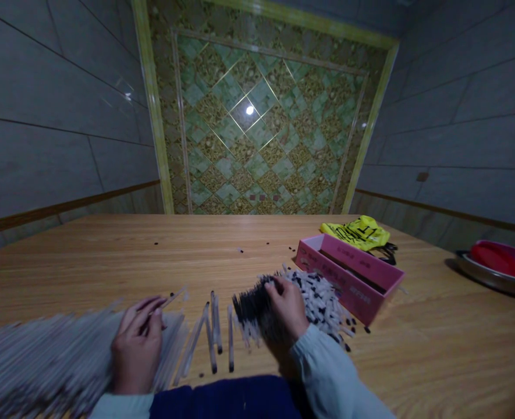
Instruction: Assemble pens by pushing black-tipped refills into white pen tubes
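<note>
My left hand is closed in a pinch on a thin clear pen, which points up and to the right. Beneath and around that hand spreads a large heap of clear pen barrels, blurred at the left. Several loose pens with dark ends lie between my hands. My right hand has its fingers closed at a dense cluster of black-tipped pieces; what they grip is hidden. Right beside it is a pile of small white and black parts, possibly pen caps.
A pink open box stands behind the small parts at the right. Farther back lies a yellow bag with black print. On the right edge, a metal tray holds a red item. Small black bits dot the wooden table.
</note>
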A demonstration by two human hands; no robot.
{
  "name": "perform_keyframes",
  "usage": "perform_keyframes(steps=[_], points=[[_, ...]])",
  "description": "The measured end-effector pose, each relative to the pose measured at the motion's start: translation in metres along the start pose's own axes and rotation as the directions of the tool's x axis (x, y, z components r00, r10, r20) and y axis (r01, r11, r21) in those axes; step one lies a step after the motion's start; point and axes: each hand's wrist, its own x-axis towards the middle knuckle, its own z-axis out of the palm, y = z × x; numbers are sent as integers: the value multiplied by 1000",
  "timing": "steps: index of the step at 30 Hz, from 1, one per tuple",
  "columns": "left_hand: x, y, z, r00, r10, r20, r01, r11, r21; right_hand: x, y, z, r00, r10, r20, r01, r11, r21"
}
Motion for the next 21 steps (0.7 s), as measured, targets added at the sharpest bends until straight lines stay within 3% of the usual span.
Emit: perform_keyframes(steps=[1, 4, 9, 13, 17, 19, 21], points=[[-3, -2, 5, 999, 26, 30, -25, 1000, -15, 12, 6, -10, 999, 50, -1, -49, 978, -204], [-11, -9, 18, 988, 89, 125, -84, 995, -47, 38, 23, -31, 994, 105, -33, -110, 931, -347], [-24, -13, 30, 955, 149, 258, -131, 987, -88, 47, 38, -44, 992, 116, -47, -125, 893, -432], [-32, -11, 34, 931, 150, 332, -109, 984, -138, 36, 30, -38, 998, 49, -28, -56, 907, -418], [-29, 6, 34, 932, 45, 359, 42, 972, -233, 2, 2, -15, 989, -85, 121, 119, 944, -308], [-28, 22, 34, 910, -117, 398, 249, 920, -301, -23, -16, -1, 967, -139, 215, 192, 950, -246], [-30, 37, 34, 905, -228, 359, 341, 893, -293, -49, -32, 13, 938, -174, 301, 241, 949, -202]])
